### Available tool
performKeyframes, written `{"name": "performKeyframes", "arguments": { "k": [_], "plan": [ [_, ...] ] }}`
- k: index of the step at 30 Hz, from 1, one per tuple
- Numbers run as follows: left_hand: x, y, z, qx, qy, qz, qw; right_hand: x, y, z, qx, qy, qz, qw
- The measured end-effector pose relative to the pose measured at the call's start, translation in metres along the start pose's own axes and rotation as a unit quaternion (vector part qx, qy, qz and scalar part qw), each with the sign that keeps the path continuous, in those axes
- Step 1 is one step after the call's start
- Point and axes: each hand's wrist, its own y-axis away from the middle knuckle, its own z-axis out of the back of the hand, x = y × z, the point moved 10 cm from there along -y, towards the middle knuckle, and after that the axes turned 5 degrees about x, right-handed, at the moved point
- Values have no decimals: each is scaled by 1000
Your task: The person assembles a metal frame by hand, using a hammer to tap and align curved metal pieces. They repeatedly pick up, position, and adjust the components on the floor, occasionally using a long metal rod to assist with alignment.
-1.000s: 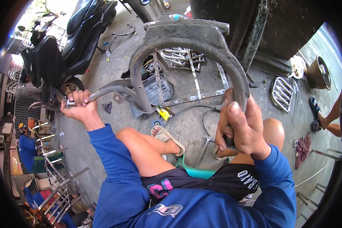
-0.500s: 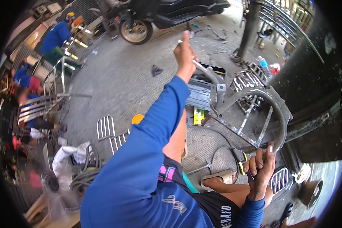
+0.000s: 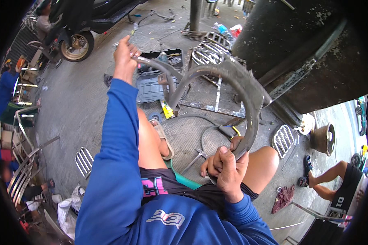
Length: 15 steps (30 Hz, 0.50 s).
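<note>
A curved grey metal tube frame [image 3: 251, 116], with a bracket on it, stretches in front of me between both hands. My left hand [image 3: 126, 59], arm reaching forward, is closed around its thin far end. Near my lap, my right hand [image 3: 227, 167] grips the lower end of the wide bend between thumb and fingers. Beneath the frame stands a low welded metal stand [image 3: 218, 107], partly hidden by it. On the floor between my legs lies a hammer [image 3: 193, 160], close to a black and yellow handled tool [image 3: 227, 131].
An open grey toolbox [image 3: 150, 87] lies ahead, with bent metal racks [image 3: 210, 53] to its right. A parked motorcycle [image 3: 77, 45] stands far left. Large dark metal panels [image 3: 298, 49] rise at right. Another person's legs [image 3: 329, 175] show at right; people work at the far left.
The view has swung to the right, so the scene shifts left. Both hands keep hold of the tube frame, whose wide bend now appears closer and more face-on.
</note>
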Motion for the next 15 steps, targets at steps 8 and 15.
{"name": "performKeyframes", "arguments": {
  "k": [8,15],
  "plan": [
    [-46,100,-98,178,-182,-105,961,-83,-10,144,-194,59,-130,971],
    [-55,221,-179,496,-20,-13,868,-158,-13,180,-208,106,-275,932]
  ]
}}
